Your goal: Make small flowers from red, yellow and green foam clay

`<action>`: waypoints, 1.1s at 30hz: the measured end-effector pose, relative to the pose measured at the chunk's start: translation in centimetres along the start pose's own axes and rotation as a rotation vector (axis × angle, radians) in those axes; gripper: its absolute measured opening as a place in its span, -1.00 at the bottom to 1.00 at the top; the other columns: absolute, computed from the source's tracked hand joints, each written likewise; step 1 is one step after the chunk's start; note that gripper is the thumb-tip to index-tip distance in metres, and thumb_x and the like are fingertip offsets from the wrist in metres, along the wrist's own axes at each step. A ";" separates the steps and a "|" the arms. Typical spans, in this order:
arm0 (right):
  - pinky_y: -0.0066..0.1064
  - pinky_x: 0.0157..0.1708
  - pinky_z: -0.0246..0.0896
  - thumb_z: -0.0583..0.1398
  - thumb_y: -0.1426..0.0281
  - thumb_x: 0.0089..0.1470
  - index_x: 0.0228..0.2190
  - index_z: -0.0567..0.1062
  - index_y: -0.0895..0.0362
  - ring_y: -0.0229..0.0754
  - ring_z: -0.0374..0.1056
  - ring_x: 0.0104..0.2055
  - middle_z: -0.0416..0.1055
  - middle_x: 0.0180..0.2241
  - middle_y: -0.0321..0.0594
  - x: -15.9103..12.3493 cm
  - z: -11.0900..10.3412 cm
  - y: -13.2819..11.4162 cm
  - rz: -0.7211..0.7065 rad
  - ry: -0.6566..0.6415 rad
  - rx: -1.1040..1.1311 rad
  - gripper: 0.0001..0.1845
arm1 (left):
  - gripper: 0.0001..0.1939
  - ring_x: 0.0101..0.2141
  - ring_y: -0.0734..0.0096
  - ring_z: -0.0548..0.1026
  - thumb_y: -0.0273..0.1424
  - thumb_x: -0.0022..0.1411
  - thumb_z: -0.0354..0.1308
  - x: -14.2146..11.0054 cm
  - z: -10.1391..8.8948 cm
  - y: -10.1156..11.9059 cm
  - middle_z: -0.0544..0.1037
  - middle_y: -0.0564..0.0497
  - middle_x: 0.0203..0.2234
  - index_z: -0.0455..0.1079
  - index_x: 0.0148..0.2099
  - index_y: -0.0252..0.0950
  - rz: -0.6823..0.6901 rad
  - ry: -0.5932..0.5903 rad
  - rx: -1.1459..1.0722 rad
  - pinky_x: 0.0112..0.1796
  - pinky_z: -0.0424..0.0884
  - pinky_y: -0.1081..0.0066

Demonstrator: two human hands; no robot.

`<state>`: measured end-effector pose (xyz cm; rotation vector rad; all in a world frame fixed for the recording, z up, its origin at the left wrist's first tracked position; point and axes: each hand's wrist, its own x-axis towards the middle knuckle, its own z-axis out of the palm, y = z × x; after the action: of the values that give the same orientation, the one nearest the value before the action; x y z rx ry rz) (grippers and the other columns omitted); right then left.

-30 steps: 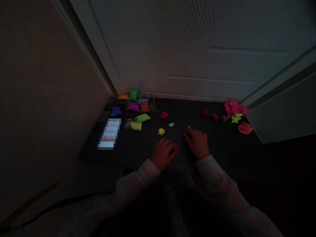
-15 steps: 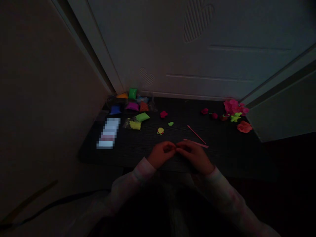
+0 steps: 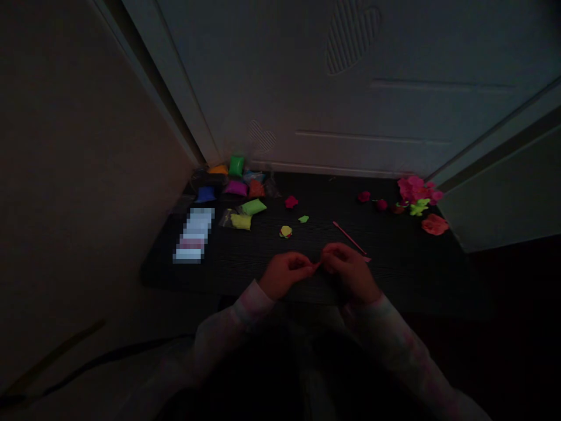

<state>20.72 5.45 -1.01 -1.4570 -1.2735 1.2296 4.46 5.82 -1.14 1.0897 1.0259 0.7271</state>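
Observation:
My left hand (image 3: 283, 276) and my right hand (image 3: 350, 273) meet over the front part of the dark table, both in a pinch. Between their fingertips stretches a small bit of red clay (image 3: 317, 266), partly covered by the fingers. Just beyond my right hand lies a thin pink modelling stick (image 3: 349, 237). The end of a flat pink tool (image 3: 367, 259) shows beside that hand, its other part hidden. Past my left hand sit a layered yellow, red and green clay disc (image 3: 286, 231), a flat green clay piece (image 3: 304, 219) and a crimson clay piece (image 3: 291, 202).
Several bags of coloured clay (image 3: 239, 188) are at the back left, near a blurred-out bright phone-like rectangle (image 3: 194, 235). Pink flower-like pieces (image 3: 416, 190), a yellow-green bear-shaped figure (image 3: 419, 207) and an orange-red ruffled piece (image 3: 435, 224) stand at the right. A white door (image 3: 280, 88) borders the table's back.
My right hand has moved left from the pink tools to join the left. The red lump, earlier in the left fingers, is now pinched by both hands and a bit is drawn out between them.

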 end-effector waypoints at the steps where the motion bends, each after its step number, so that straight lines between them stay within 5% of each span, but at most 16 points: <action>1: -0.48 -0.56 0.12 0.09 0.27 -0.09 -0.40 0.39 0.15 -0.37 0.17 -0.61 0.29 -0.62 -0.36 0.2 -0.5 0.1 -0.005 0.044 0.022 -0.78 | -0.88 -0.55 0.55 0.35 -0.41 -0.15 0.22 -0.1 -0.1 0.0 0.43 0.11 -0.63 0.37 -0.50 -0.34 -0.007 0.003 -0.019 -0.41 0.27 0.46; 4: -0.40 -0.41 0.19 0.04 0.24 -0.03 -0.30 0.40 0.14 -0.33 0.24 -0.51 0.35 -0.50 -0.29 0.4 -1.7 0.2 -0.014 0.096 0.038 -0.70 | -0.87 -0.57 0.57 0.33 -0.42 -0.15 0.22 -0.2 -0.5 -0.1 0.43 0.12 -0.63 0.36 -0.47 -0.34 -0.026 0.029 -0.069 -0.43 0.26 0.47; 10: -0.35 -0.25 0.19 0.22 0.32 -0.19 -0.40 0.51 0.08 -0.20 0.32 -0.29 0.44 -0.39 -0.25 -0.9 0.0 -1.3 0.005 -0.119 -0.046 -0.79 | -0.84 -0.54 0.56 0.35 -0.44 -0.15 0.21 0.0 -0.6 -0.2 0.47 0.08 -0.55 0.36 -0.42 -0.35 -0.032 0.060 -0.131 -0.41 0.27 0.46; 15: -0.42 -0.45 0.22 0.20 0.32 -0.20 -0.49 0.49 0.14 -0.27 0.31 -0.48 0.42 -0.54 -0.29 -0.9 1.6 -1.3 0.049 -0.177 -0.045 -0.83 | -0.87 -0.57 0.58 0.33 -0.47 -0.17 0.22 0.2 -0.3 -0.2 0.45 0.12 -0.61 0.37 -0.46 -0.35 -0.057 0.055 -0.146 -0.41 0.25 0.46; 20: -0.45 -0.55 0.19 0.11 0.24 -0.12 -0.46 0.42 0.17 -0.33 0.23 -0.60 0.33 -0.63 -0.33 0.7 0.3 -0.2 0.020 -0.079 -0.036 -0.75 | -0.86 -0.59 0.59 0.33 -0.46 -0.20 0.26 0.1 -0.5 -0.6 0.45 0.11 -0.64 0.38 -0.49 -0.36 -0.089 0.040 -0.177 -0.44 0.24 0.47; 27: -0.29 -0.34 0.28 0.08 0.27 -0.06 -0.33 0.41 0.13 -0.25 0.34 -0.41 0.42 -0.39 -0.20 4.3 -1.4 0.1 -0.101 0.009 -0.217 -0.75 | -0.80 -0.49 0.56 0.39 -0.40 -0.17 0.26 0.0 -0.8 -1.0 0.52 0.03 -0.48 0.40 -0.42 -0.37 -0.128 0.092 -0.299 -0.42 0.27 0.49; 33: -0.12 0.03 -0.01 0.06 0.50 -0.10 -0.38 0.48 0.11 -0.15 0.28 -0.12 0.42 -0.25 -0.18 6.2 -0.4 0.7 -0.284 -0.065 -0.449 -0.76 | -0.80 -0.47 0.52 0.42 -0.38 -0.14 0.26 -0.1 -0.9 -1.0 0.51 0.01 -0.50 0.39 -0.43 -0.37 -0.155 0.142 -0.451 -0.38 0.32 0.44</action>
<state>21.29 11.44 -2.53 -1.4794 -1.8154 0.8409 3.58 5.79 -2.18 0.5700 0.9905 0.8669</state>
